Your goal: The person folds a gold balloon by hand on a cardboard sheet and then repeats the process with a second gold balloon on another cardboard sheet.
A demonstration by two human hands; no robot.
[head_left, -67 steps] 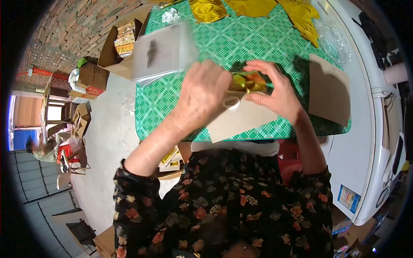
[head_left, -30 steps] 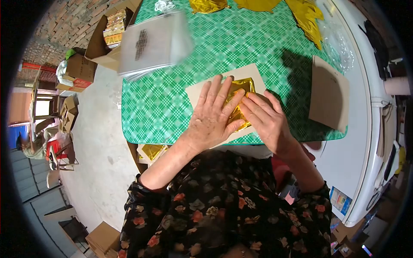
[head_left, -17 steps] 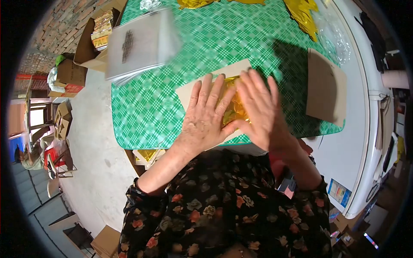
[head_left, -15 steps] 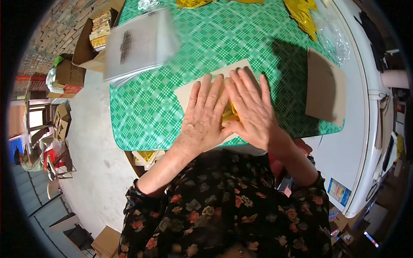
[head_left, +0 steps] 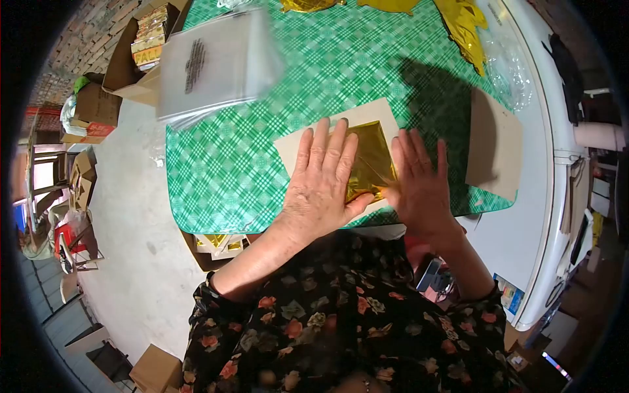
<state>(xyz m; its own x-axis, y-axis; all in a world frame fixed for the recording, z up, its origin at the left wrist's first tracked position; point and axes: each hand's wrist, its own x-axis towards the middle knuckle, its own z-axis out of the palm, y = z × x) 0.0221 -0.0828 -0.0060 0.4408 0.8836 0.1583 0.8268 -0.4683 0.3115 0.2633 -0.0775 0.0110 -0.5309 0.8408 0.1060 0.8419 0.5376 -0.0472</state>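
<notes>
Counts on the green table (head_left: 275, 72)

Two hands, two brown cards, one folded gold foil (head_left: 371, 159), one stack of clear bags (head_left: 213, 62).

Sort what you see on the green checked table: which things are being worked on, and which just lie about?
In hand:
left hand, pressing flat
right hand, pressing flat
folded gold foil piece
beige card sheet under it

Lying about:
stack of clear plastic bags
second brown card sheet
loose gold foil shapes
open cardboard box
</notes>
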